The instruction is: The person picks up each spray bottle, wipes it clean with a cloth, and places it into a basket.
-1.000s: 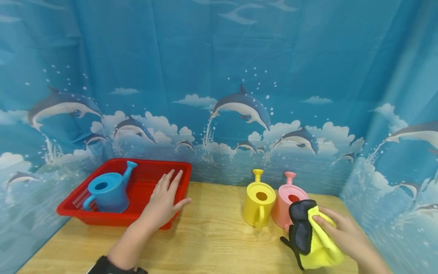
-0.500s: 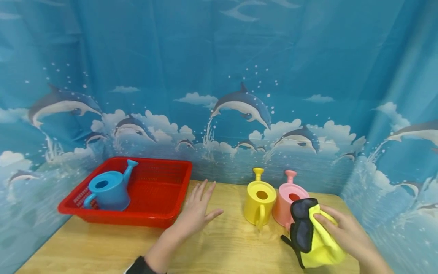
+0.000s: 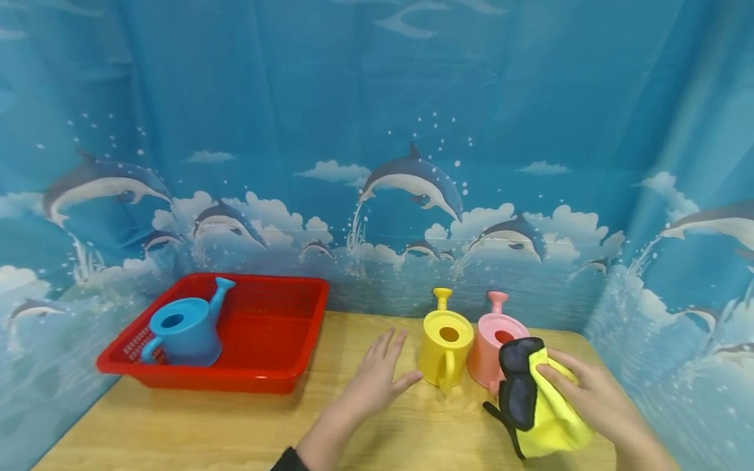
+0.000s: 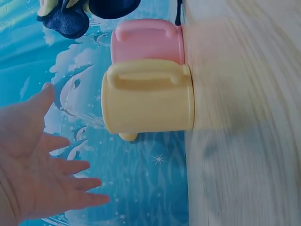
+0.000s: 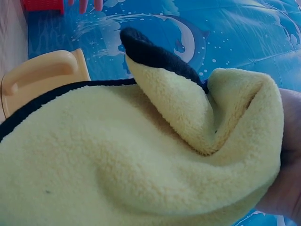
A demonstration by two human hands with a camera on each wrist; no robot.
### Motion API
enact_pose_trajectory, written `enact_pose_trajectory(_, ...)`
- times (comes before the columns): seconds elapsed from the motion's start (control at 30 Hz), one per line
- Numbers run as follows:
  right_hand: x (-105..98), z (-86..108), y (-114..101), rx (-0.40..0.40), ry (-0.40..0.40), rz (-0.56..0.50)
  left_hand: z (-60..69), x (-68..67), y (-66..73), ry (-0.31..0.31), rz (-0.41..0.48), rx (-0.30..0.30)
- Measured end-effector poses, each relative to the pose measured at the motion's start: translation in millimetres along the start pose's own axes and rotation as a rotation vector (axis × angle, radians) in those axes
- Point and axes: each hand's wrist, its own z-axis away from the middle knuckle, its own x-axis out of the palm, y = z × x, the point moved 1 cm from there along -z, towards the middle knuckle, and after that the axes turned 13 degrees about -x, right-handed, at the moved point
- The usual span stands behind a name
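My right hand grips a folded yellow cloth with a dark trim and dark backing; in the right wrist view the cloth looks fluffy and fills most of the picture. It hangs just in front of the pink watering can, covering part of it. My left hand, fingers spread and holding nothing, is just left of the yellow watering can. In the left wrist view a gap shows between the left hand and the yellow can. Both cans stand upright side by side, spouts toward the curtain.
A red plastic basket stands at the left of the wooden table, with a blue watering can in its left part. A blue dolphin-print curtain closes off the back and both sides.
My left hand has moved right, from over the basket across the table to beside the yellow watering can. The right hand and its cloth have stayed nearly in place.
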Motion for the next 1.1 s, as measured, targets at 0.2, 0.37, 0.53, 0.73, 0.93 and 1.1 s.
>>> enact_pose_trajectory(0.2, -1.0, -0.8, 0.4, -0.035, 0.03, 0.008, -5.1, 10.0, 11.2, -0.054, 0.047, -0.003)
enact_pose_trajectory(0.37, -0.6, 1.0, 3.5, -0.027, 0.025, -0.008, -3.9, 20.7, 18.2, -0.103, 0.104, -0.035)
enact_pose_trajectory(0.53, 0.1, 2.0, 7.8, -0.018, 0.024, -0.017, -4.5, 30.2, 24.1, -0.114, 0.09, -0.019)
enact_pose_trajectory(0.73, 0.8, 1.5, 11.5, -0.026, 0.036, -0.01, -10.2, 41.9, 29.3, -0.146, 0.092, -0.017)
enact_pose_trajectory(0.93, -0.2, 0.4, 9.8, -0.04, 0.042, -0.003, -17.2, 49.7, 32.1, -0.189, 0.076, -0.027)
enact_pose_trajectory(1.1, 0.6, -0.3, 7.7, -0.057, 0.052, 0.005, -21.1, 55.4, 31.2, -0.211, 0.094, 0.013)
